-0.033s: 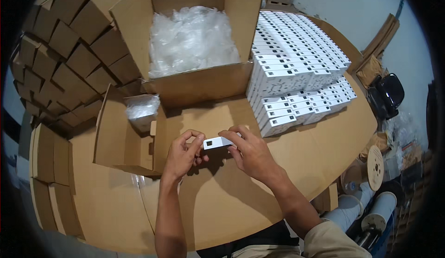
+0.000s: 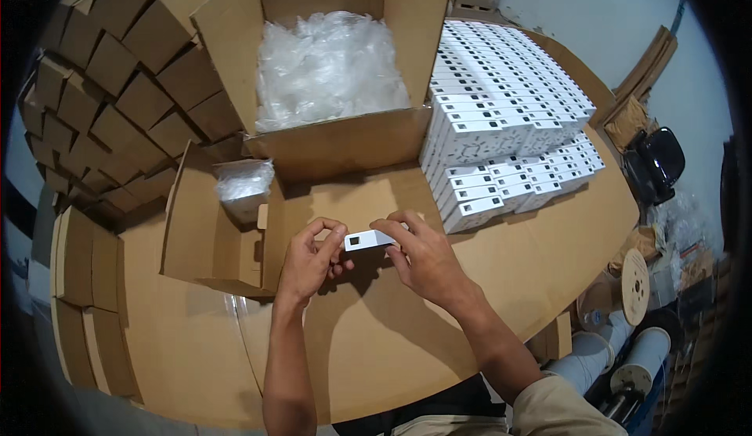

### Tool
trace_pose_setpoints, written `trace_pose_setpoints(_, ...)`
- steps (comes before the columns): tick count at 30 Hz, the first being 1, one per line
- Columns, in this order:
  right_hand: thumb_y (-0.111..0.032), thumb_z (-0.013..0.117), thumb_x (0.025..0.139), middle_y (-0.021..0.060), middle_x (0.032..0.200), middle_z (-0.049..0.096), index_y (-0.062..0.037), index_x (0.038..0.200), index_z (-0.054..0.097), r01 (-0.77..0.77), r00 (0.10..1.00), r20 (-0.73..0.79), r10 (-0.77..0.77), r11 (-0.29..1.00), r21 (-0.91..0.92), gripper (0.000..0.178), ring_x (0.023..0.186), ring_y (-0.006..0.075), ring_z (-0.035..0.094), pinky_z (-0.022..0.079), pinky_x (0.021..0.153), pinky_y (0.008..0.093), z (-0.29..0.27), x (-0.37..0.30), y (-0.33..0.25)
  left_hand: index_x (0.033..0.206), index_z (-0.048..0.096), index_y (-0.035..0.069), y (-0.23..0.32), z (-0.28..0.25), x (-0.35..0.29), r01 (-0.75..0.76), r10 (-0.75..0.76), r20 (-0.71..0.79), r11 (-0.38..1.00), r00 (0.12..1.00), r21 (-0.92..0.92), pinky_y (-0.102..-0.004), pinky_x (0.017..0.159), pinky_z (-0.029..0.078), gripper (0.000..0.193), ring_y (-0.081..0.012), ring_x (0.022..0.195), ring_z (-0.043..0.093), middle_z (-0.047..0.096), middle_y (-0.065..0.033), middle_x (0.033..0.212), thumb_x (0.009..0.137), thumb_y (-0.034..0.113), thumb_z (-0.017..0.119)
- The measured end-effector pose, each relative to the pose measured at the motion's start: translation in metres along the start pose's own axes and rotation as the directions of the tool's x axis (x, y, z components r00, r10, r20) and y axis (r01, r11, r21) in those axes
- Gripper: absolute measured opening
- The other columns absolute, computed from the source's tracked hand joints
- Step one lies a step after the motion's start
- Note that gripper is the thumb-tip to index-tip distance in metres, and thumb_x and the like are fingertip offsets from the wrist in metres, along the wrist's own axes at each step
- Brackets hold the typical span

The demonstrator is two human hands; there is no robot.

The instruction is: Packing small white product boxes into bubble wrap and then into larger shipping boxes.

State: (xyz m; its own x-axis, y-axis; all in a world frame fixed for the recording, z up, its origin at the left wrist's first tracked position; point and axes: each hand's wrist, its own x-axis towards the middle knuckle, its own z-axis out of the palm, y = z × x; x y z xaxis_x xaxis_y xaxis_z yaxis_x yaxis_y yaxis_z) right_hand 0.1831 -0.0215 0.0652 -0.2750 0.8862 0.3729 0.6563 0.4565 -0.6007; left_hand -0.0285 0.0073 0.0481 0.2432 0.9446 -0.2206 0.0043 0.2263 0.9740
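Note:
Over the middle of the table I hold a small flat white box (image 2: 370, 240), its narrow side facing up with a dark square near the left end. My left hand (image 2: 312, 260) pinches that left end between thumb and fingers. Around the right end, my right hand (image 2: 427, 260) is closed, its fingers covering part of the box. To the left stands an open cardboard carton (image 2: 184, 228) with a bubble-wrapped bundle (image 2: 244, 189) in its far corner. Many similar white boxes (image 2: 474, 134) are stacked in rows at the right.
Behind my hands stands a large open carton (image 2: 337, 144) filled with clear plastic bags (image 2: 329, 68). Brown cartons (image 2: 110, 83) are piled high at the far left, with more (image 2: 74, 279) at the table's left edge. Spools (image 2: 634, 283) and a black chair (image 2: 662, 158) stand at the right.

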Motion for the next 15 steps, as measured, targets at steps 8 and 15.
trace_pose_setpoints(8,0.003,0.062,0.092,0.0147,0.127,0.059,0.0008,0.117,0.063,0.048,0.994,-0.113,-0.01,0.94,0.338,0.025,0.103,0.0253,0.067,0.058,0.082,0.0326,0.022,0.02,0.017,0.122,0.061,0.007,-0.018,-0.015,0.017,-0.216,0.206,-0.191,0.976,0.96,-0.033,-0.0211,0.061,0.046,0.025,-0.0051,0.072,0.058,0.064,0.0,0.078,0.1,0.018,0.066)
trace_pose_setpoints(15,0.002,0.063,0.095,0.0146,0.13,0.06,0.0044,0.107,0.062,-0.069,0.963,-0.133,0.234,0.691,0.719,0.012,0.101,0.0178,0.068,0.058,0.085,0.0304,0.057,0.021,0.066,0.132,0.054,0.003,-0.02,0.002,0.022,-0.328,0.329,-0.273,0.943,0.904,0.051,-0.0244,0.071,0.05,0.037,-0.0087,0.076,0.059,0.068,-0.0068,0.093,0.097,0.011,0.066)
